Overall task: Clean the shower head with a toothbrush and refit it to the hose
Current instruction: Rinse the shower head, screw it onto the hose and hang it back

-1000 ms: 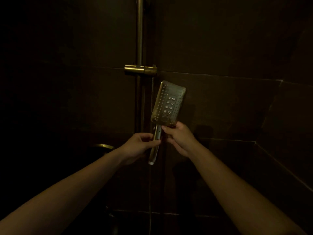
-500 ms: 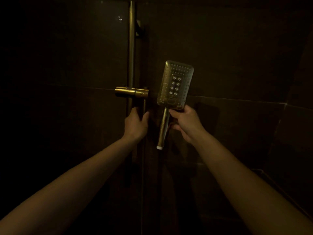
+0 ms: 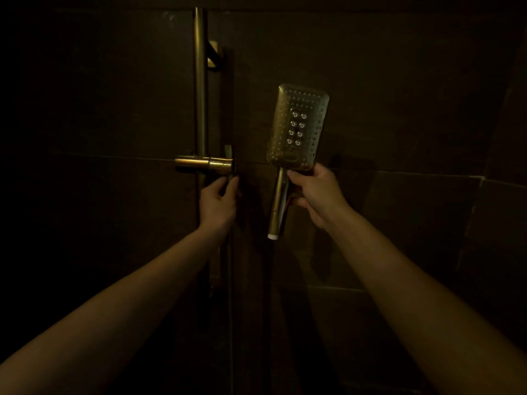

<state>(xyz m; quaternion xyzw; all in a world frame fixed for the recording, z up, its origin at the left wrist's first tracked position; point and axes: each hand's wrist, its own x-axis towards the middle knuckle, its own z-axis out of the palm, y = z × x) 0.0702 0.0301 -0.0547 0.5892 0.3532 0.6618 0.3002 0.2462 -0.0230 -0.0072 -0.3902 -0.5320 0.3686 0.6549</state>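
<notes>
Refitting seems in hand. The detached shower head (image 3: 298, 126) is held upright at 3 o'clock of the slider bracket (image 3: 204, 164), its handle clasped in the grip of the right hand (image 3: 316, 192). The hose (image 3: 229, 266), at 6 o'clock, is clasped in the grip of the left hand (image 3: 218, 202). Next, hose and handle ends must be aligned.

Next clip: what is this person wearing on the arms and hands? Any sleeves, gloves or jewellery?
Nothing shows. The left hand and right hand are bare, with no gloves, rings or watch visible in this dim light. The left forearm and right forearm are bare too, with no sleeve up to the frame's edge. No bracelets, markings or bandages show.
</notes>
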